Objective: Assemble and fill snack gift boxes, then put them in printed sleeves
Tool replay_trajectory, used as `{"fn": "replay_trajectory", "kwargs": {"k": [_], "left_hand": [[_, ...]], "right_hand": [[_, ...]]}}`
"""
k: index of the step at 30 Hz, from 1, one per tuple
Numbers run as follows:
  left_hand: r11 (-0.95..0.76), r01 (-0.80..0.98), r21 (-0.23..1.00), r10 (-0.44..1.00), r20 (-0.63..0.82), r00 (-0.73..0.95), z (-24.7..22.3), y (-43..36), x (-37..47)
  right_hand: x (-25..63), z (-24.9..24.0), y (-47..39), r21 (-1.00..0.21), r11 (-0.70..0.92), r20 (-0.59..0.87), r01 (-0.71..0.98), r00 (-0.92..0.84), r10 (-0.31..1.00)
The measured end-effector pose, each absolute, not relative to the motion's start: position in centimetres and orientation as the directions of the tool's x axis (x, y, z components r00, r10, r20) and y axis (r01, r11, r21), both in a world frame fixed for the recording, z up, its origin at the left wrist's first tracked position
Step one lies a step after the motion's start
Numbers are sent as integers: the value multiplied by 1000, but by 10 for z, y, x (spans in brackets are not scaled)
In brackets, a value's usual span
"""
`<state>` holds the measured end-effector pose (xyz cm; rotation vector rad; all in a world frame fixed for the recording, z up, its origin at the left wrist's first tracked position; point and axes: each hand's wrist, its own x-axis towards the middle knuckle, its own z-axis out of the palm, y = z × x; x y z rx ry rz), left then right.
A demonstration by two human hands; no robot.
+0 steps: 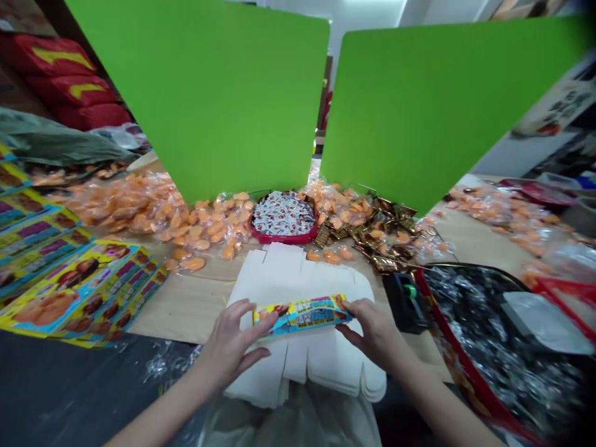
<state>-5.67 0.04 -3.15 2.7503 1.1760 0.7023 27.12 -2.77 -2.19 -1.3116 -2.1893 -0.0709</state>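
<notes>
A small yellow and blue printed box [302, 315] lies between my two hands, above a stack of flat white card blanks [321, 357]. My left hand [233, 341] touches its left end, with fingers on the top and front and the thumb apart below. At the right end, my right hand [372, 326] grips the box between thumb and fingers. Behind the blanks stands a red tray [285, 238] of small white sachets.
Orange wrapped pieces [209, 226] and brown-gold packets [388, 230] lie before two green panels [209, 99] [433, 105]. Printed boxes [88, 288] are stacked left. A black tape dispenser [404, 301] and red-rimmed container [447, 347] of clear-wrapped items sit right.
</notes>
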Motion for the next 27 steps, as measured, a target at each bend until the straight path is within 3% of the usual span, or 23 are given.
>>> {"fn": "replay_trajectory", "kwargs": {"k": [3,7,9,11,15,17,18,20,22,23,25,27], "left_hand": [[-777,599,194,613,447,652,-37,5,-61],[-810,485,330,572,264,777,-2,22,-56],[-746,531,402,618,122,777,21,25,-43],[-691,602,400,665,25,747,35,24,-22],[-673,728,131,724,-84,685,23,15,21],[-670,742,-3,740,-89,667,9,15,28],[-670,741,-39,741,-84,666,3,18,28],[-679,732,-58,734,-85,674,-3,29,22],[-680,730,-60,733,-76,676,-2,40,17],[-689,722,-56,724,-75,685,-1,43,15],[-719,694,-41,694,-104,713,2,43,17],[-743,668,-26,664,-151,733,2,38,20]], "right_hand": [[272,-3,-13,-233,539,392,809,-429,814],[265,3,6,-217,656,145,723,-641,754],[262,-3,7,-149,691,161,708,-672,723],[261,-12,1,-78,694,242,716,-662,710],[257,-34,-24,1,657,421,754,-596,684],[260,-52,-41,-53,573,532,818,-463,709],[265,-61,-49,-135,484,588,865,-323,741],[285,-79,-64,-448,162,604,879,164,780],[315,-89,-75,-770,-186,374,610,668,643],[332,-91,-77,-852,-291,225,435,806,547],[366,-91,-75,-905,-381,-1,189,894,447],[393,-90,-65,-913,-400,-132,77,873,470]]}}
